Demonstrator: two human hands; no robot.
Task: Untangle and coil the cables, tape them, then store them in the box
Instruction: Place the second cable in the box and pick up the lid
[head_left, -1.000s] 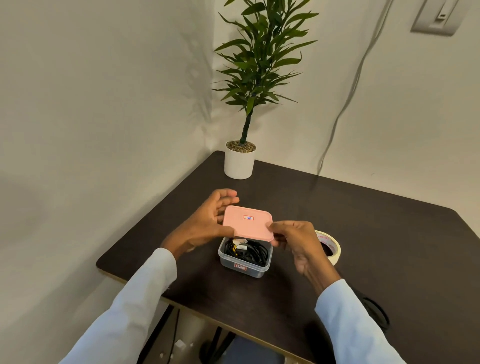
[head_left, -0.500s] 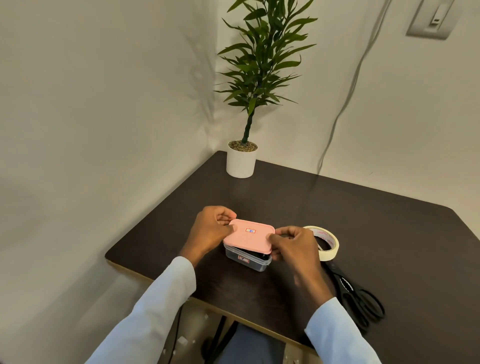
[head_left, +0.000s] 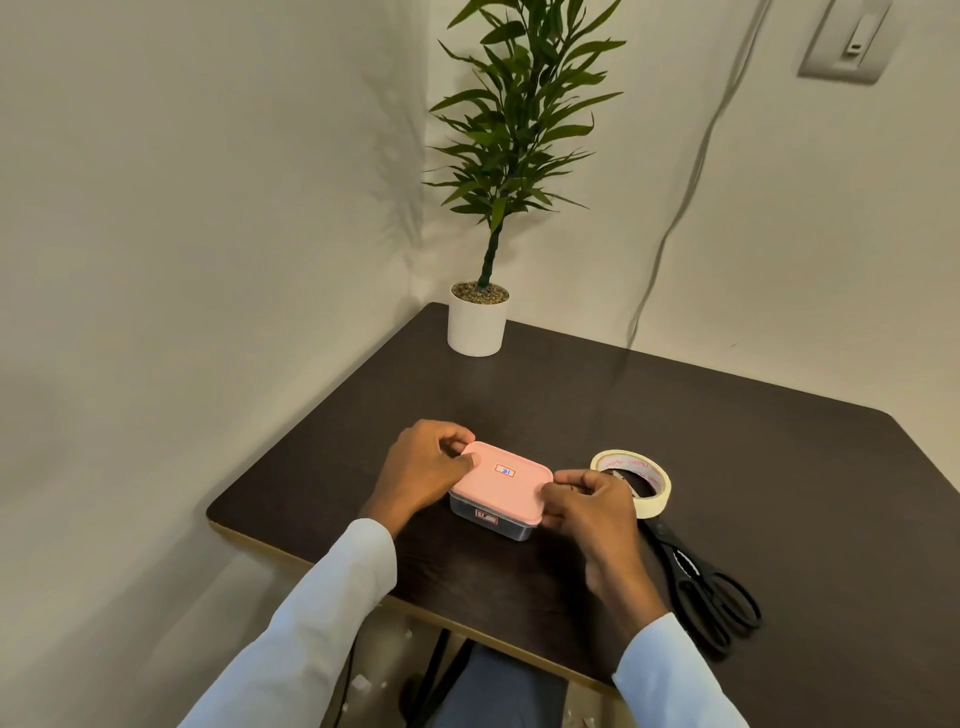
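Note:
A small clear plastic box (head_left: 493, 519) stands on the dark table near its front edge, with a pink lid (head_left: 501, 483) lying flat on top. The black cables inside are hidden under the lid. My left hand (head_left: 423, 467) grips the lid's left end, thumb on top and fingers curled over the far corner. My right hand (head_left: 589, 504) grips the lid's right end in the same way, thumb pressing the edge.
A roll of cream masking tape (head_left: 636, 480) lies just right of the box. Black scissors (head_left: 706, 587) lie behind my right wrist. A potted plant (head_left: 478, 319) stands in the far corner. The table's front edge (head_left: 311, 556) runs close below my forearms.
The lid was held tilted above the open box with the cables showing; both hands brought it down and it now sits flat on the box, hands curled on its ends.

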